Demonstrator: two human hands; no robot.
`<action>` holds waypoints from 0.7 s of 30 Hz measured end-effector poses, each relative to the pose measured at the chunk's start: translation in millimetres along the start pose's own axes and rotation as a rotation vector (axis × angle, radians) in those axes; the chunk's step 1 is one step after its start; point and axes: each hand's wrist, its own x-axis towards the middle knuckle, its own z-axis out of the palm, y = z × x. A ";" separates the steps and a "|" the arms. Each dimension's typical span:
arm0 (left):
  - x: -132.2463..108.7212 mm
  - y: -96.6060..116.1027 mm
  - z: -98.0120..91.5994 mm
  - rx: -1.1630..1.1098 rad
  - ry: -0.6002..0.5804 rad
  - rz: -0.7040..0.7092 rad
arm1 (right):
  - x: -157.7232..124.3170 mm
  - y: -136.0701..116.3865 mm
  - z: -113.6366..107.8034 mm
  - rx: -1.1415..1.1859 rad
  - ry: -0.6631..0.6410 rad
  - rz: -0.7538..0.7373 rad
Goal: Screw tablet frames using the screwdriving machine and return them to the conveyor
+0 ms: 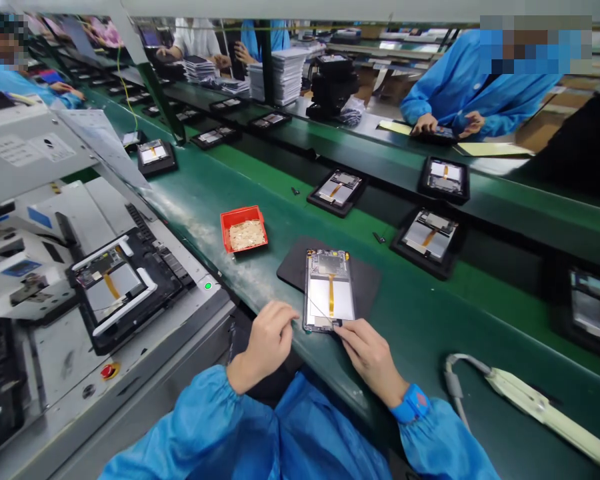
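An opened tablet (331,293) lies on a dark flat pad (293,265) in front of me, showing its silver battery and an orange ribbon cable (331,293). My right hand (373,357), a blue band at its wrist, pinches at the tablet's lower right corner. A thin dark wire (321,309) slants across the battery to those fingertips; its end is hidden there. Just off the tablet's lower left edge is my left hand (269,340), with fingers curled in and the thumb against them. Whatever that hand may hold does not show.
A red tray (225,233) of pale small pieces stands left of the pad. Beyond runs a conveyor with several opened tablets in black holders (336,192). At left, a machine (145,333) carries another tablet. A pale handheld tool (540,407) lies right. Co-workers sit across.
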 end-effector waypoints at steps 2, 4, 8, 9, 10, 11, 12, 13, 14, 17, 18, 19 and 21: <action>-2.5 4.1 9.4 0.065 -0.118 0.089 | 0.5 1.1 1.2 -0.026 -0.021 -0.022; -4.0 8.2 19.1 0.164 -0.248 0.184 | 0.9 1.3 0.6 -0.063 -0.054 -0.050; -7.2 12.3 34.4 0.385 -0.388 0.283 | -3.6 0.9 -5.4 -0.235 -0.118 -0.059; -8.4 11.8 36.8 0.420 -0.395 0.298 | -5.9 0.9 -7.2 -0.276 -0.137 -0.056; -9.5 10.8 38.8 0.442 -0.398 0.312 | -8.3 0.9 -8.9 -0.307 -0.156 -0.054; -10.6 9.6 40.5 0.452 -0.395 0.328 | -10.2 0.7 -10.2 -0.326 -0.169 -0.055; -11.4 8.2 41.8 0.454 -0.387 0.342 | -11.5 0.2 -11.1 -0.335 -0.176 -0.057; -11.8 7.0 43.1 0.453 -0.375 0.354 | -11.9 -0.6 -11.6 -0.342 -0.175 -0.058; -12.0 6.0 44.2 0.451 -0.362 0.361 | -11.4 -1.8 -11.7 -0.351 -0.176 -0.056; -13.1 4.3 46.1 0.453 -0.340 0.360 | -7.7 -5.3 -12.5 -0.411 -0.204 -0.046; -14.4 3.6 45.8 0.450 -0.340 0.357 | -7.3 -5.7 -13.8 -0.437 -0.219 -0.045; -16.4 2.5 44.9 0.437 -0.340 0.356 | -7.8 -5.1 -16.0 -0.455 -0.229 -0.046; -21.5 -1.2 41.0 0.358 -0.318 0.326 | -11.9 -1.3 -22.8 -0.447 -0.209 -0.030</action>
